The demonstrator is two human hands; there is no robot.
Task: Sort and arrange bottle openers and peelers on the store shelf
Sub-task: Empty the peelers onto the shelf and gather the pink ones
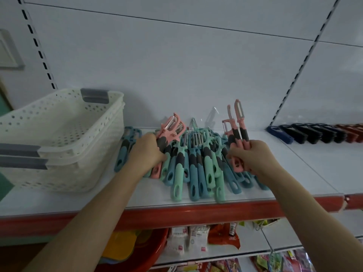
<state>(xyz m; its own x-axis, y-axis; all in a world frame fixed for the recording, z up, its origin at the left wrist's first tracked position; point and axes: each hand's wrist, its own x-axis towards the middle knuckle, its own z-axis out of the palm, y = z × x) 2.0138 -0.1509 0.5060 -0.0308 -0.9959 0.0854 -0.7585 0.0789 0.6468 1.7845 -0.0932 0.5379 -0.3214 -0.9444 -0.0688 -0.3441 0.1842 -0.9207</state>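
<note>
The red-edged store shelf (pixel 176 213) is nearest you. Your right hand (pixel 253 158) grips the upright pink peelers (pixel 238 132) by their handles. Your left hand (pixel 146 152) closes round the lying pink peelers (pixel 170 130) at the pile's left end. Between them, the green and blue peelers (pixel 198 169) lie mixed, seemingly unsorted. Farther right, the bottle openers (pixel 314 132) sit in a neat row, so that part looks done.

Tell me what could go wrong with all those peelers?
The right hand holds pink peelers with their blades pointing up; a slip could nick a finger. The left hand grips other pink peelers in the peeler pile, so tugging might push the mint peelers over the shelf edge.
</note>
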